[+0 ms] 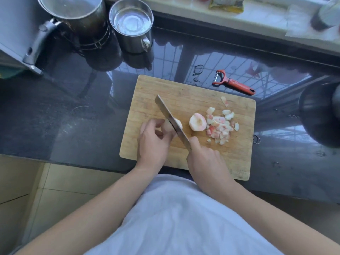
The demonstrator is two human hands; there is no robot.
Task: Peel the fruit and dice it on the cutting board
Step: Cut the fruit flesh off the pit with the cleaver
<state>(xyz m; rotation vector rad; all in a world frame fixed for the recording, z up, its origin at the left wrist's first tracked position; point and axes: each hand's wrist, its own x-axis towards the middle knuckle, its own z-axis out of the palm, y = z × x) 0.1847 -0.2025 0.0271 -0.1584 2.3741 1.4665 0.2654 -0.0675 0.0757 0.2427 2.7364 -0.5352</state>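
We note the right hand (206,161) grasping the cleaver (172,120) bedded in the peeled fruit piece (177,124) that the left hand (153,140) pinches on the cutting board (184,89), and we judge that a slip on wet flesh risks nicking those curled fingertips (166,132) beside the blade.
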